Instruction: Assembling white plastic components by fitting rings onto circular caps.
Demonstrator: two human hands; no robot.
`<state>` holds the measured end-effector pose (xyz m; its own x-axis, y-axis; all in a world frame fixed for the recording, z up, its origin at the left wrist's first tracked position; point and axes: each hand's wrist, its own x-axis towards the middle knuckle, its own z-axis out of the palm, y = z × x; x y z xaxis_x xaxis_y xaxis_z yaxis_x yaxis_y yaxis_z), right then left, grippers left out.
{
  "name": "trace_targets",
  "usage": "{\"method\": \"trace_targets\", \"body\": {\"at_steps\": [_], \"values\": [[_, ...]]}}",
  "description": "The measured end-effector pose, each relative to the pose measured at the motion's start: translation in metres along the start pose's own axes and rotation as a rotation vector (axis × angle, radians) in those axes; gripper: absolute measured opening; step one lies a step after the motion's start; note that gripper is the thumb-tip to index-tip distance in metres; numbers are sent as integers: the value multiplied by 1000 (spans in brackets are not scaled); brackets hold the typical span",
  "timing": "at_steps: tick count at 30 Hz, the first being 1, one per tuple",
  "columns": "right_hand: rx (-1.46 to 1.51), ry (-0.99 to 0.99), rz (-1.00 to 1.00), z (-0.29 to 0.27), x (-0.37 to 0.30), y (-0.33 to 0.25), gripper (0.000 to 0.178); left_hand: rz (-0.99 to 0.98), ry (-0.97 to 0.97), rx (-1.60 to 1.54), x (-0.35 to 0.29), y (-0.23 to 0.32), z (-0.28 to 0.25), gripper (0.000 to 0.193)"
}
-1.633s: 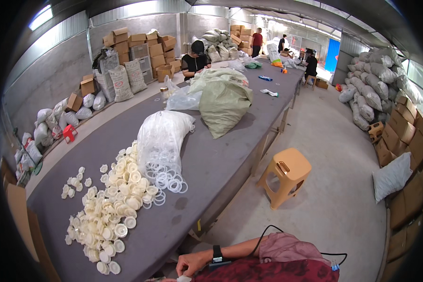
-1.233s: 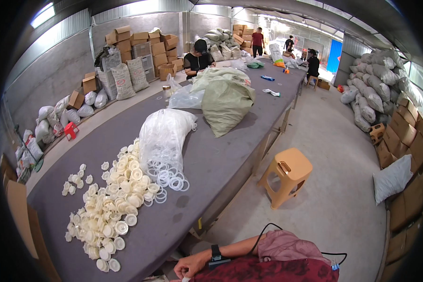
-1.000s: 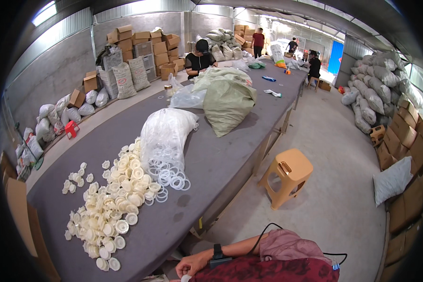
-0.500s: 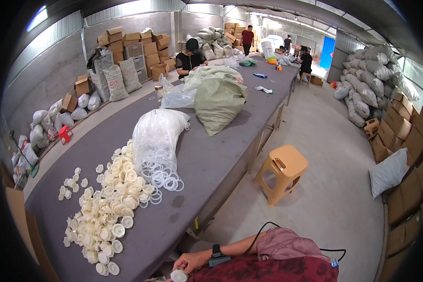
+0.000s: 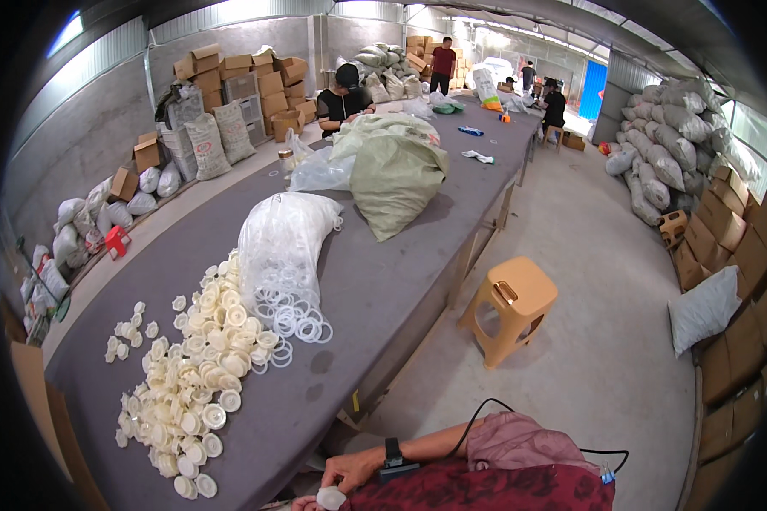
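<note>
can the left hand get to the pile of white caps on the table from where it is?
Probably yes: the left hand sits low by the table's near edge, the pile of white caps lies just beyond, and nothing stands between them.

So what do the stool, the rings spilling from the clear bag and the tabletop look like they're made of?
The stool looks like molded plastic: uniform tan, smooth, rounded edges. The rings seem translucent plastic or rubber, since the grey shows through them. The tabletop appears covered in matte grey felt or fabric, with no shine, though that is hard to confirm.
</note>
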<state>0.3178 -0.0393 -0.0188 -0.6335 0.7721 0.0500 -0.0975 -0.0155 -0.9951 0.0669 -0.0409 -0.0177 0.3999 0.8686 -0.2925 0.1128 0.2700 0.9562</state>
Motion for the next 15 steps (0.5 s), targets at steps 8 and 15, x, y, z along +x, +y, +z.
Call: {"method": "trace_targets", "body": {"at_steps": [8, 15], "values": [[-73, 42, 13, -1, -3, 4, 20, -37, -75, 189, 11, 4, 1, 14], [165, 168, 95, -2, -3, -1, 14, -100, -216, 31, 0, 37, 14, 12]]}}
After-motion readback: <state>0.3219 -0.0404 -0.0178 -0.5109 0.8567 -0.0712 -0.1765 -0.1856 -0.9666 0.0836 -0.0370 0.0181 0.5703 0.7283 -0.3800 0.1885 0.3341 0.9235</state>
